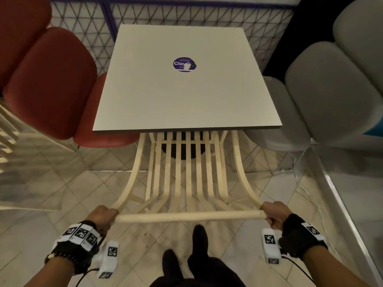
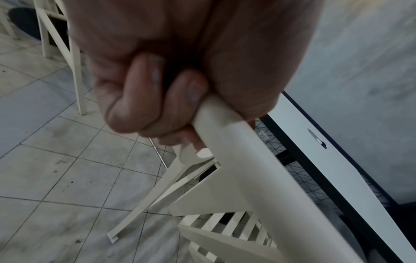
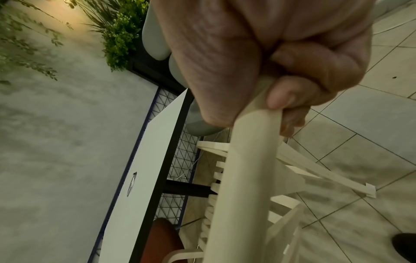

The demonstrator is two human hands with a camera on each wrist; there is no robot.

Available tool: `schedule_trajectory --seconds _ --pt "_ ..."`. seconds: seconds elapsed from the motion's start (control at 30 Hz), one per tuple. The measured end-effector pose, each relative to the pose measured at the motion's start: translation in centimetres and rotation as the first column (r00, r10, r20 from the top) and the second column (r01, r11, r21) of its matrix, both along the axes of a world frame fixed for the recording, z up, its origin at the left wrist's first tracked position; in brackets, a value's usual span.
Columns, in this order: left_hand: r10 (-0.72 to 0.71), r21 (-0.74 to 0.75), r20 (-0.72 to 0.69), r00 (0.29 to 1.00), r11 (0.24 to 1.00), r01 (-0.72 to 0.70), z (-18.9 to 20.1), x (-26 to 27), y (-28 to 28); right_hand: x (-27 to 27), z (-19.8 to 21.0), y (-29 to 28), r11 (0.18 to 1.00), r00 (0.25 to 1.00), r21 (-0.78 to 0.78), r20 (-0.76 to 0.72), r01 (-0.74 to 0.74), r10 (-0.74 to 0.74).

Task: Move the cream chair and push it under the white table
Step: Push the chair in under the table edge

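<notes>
The cream chair point(image 1: 186, 172) has a slatted seat and back and curved side rails; its front part lies beneath the near edge of the white table point(image 1: 186, 96). My left hand point(image 1: 103, 216) grips the left end of the chair's round top rail point(image 1: 188, 216), and my right hand point(image 1: 274, 214) grips the right end. In the left wrist view my left hand point(image 2: 171, 99) has its fingers curled round the rail point(image 2: 258, 178). In the right wrist view my right hand point(image 3: 281, 85) wraps the rail point(image 3: 245, 178), with the table point(image 3: 139, 178) beyond.
A red cushioned seat point(image 1: 47, 79) stands left of the table and a grey cushioned seat point(image 1: 331, 96) right of it. A wire mesh fence point(image 1: 176, 17) runs behind. Another cream chair point(image 1: 8, 137) is at the far left. My shoes point(image 1: 199, 241) stand on the tiled floor.
</notes>
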State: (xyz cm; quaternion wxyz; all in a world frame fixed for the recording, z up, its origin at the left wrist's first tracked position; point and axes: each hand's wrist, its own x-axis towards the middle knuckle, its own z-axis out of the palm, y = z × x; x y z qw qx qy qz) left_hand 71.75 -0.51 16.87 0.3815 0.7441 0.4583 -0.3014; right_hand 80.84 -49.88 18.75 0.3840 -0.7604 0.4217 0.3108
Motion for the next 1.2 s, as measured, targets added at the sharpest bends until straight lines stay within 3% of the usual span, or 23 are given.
schedule_trajectory --seconds 0.6,1.2 --pt "0.074 -0.093 -0.005 0.997 0.993 -0.074 -1.1 -1.3 -1.2 0.4 -0.2 -1.1 0.999 0.999 -0.042 0.025 -0.022 0.023" --pt "0.009 0.017 0.002 1.000 1.000 -0.009 -1.9 -1.0 -0.8 -0.3 0.1 -0.6 0.999 0.998 0.017 0.043 0.038 -0.039"
